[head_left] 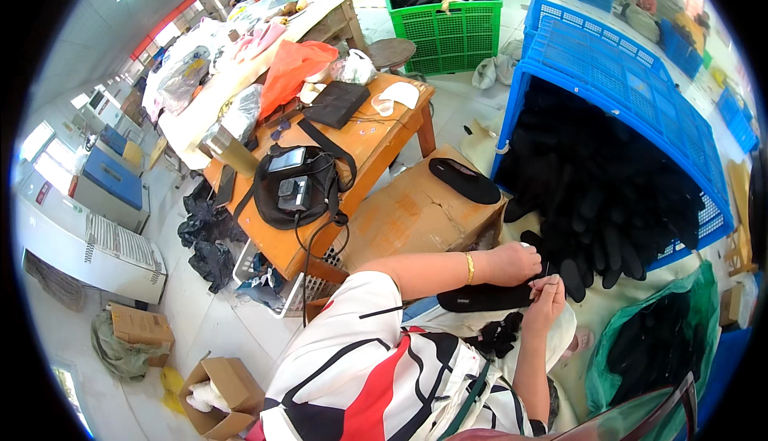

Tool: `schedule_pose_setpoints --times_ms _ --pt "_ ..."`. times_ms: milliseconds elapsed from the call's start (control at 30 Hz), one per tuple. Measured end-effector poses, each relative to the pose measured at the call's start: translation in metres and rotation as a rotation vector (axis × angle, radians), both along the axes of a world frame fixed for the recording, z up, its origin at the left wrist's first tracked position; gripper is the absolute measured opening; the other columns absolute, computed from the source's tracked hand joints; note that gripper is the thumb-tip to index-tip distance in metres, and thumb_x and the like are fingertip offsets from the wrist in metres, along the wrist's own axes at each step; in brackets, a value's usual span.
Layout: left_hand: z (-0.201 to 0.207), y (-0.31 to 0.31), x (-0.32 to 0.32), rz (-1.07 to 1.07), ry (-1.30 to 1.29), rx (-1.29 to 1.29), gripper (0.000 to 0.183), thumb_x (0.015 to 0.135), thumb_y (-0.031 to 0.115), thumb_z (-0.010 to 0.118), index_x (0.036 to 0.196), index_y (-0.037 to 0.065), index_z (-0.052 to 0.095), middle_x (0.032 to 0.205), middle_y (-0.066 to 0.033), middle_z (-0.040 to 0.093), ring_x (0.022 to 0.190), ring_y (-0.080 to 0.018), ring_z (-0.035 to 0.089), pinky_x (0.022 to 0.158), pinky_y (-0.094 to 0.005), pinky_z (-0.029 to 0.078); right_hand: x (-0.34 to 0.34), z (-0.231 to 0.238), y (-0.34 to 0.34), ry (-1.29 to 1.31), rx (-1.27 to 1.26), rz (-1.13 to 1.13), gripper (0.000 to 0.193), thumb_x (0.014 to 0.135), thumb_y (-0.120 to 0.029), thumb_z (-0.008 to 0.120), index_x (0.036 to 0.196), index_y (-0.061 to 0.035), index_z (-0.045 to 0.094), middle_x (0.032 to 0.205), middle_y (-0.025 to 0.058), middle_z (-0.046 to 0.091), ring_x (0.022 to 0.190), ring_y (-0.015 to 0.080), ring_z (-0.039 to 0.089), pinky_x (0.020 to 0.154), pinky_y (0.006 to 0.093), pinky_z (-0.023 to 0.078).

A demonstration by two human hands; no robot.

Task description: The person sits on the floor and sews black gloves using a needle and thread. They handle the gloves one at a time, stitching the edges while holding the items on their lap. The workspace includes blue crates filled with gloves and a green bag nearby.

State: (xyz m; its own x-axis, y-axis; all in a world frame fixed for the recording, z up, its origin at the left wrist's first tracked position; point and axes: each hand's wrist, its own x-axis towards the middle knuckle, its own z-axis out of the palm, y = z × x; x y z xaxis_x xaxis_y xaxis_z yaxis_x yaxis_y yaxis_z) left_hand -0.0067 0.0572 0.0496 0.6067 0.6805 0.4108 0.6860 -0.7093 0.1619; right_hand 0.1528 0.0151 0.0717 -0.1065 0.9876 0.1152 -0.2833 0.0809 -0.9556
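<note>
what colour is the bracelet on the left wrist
Gold; the bracelet shows best in the head view.

I see solid black on the long, flat fabric piece [486, 298], with one tiny pale mark. The loose short-sleeved top [382, 381] is white, patterned in black and red. The wrist bracelet [470, 267] shines gold; the lattice plastic crate [620, 61] is bright blue, the wooden worktop [380, 146] orange-brown.

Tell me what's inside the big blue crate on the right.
The blue crate holds a heap of black sock-like pieces, some spilling from its open side. Whatever lies deeper, beneath and behind them, is covered.
</note>
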Motion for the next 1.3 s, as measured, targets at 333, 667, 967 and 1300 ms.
schedule_pose_setpoints --times_ms 333,667,967,1300 --pt "-0.045 -0.033 0.028 0.038 0.064 -0.291 0.020 0.086 0.021 0.056 0.079 0.006 0.067 0.083 -0.0104 0.066 0.082 -0.0268 0.064 0.066 -0.0380 0.053 0.019 -0.031 -0.043 -0.124 -0.070 -0.001 0.029 0.104 -0.018 0.043 0.079 -0.0063 0.049 0.071 -0.0018 0.047 0.063 0.0061 0.041 0.058 0.0212 0.034" --pt "-0.073 -0.040 0.055 0.040 -0.092 -0.344 0.022 0.084 0.022 0.055 0.074 0.006 0.065 0.076 -0.0126 0.067 0.074 -0.0317 0.065 0.068 -0.0442 0.051 0.028 -0.024 -0.061 -0.318 -0.071 -0.113 0.033 0.103 -0.016 0.045 0.072 -0.0038 0.044 0.066 -0.0001 0.041 0.062 0.0095 0.037 0.057 0.0272 0.032" --pt "-0.080 -0.045 0.075 0.025 -0.233 -0.409 0.022 0.080 0.021 0.055 0.065 0.008 0.063 0.069 -0.0161 0.065 0.069 -0.0365 0.064 0.071 -0.0448 0.049 0.047 -0.033 -0.078 -0.475 -0.035 -0.081 0.032 0.103 -0.016 0.044 0.072 -0.0045 0.044 0.067 -0.0013 0.042 0.063 0.0077 0.037 0.057 0.0249 0.032" --pt "-0.083 -0.026 0.075 -0.006 -0.125 -0.536 0.021 0.081 0.018 0.054 0.065 0.007 0.063 0.067 -0.0144 0.065 0.067 -0.0354 0.063 0.069 -0.0448 0.047 0.057 -0.044 -0.048 -0.447 -0.028 -0.056 0.031 0.101 -0.013 0.045 0.072 -0.0022 0.044 0.069 0.0008 0.043 0.062 0.0087 0.041 0.056 0.0253 0.033"
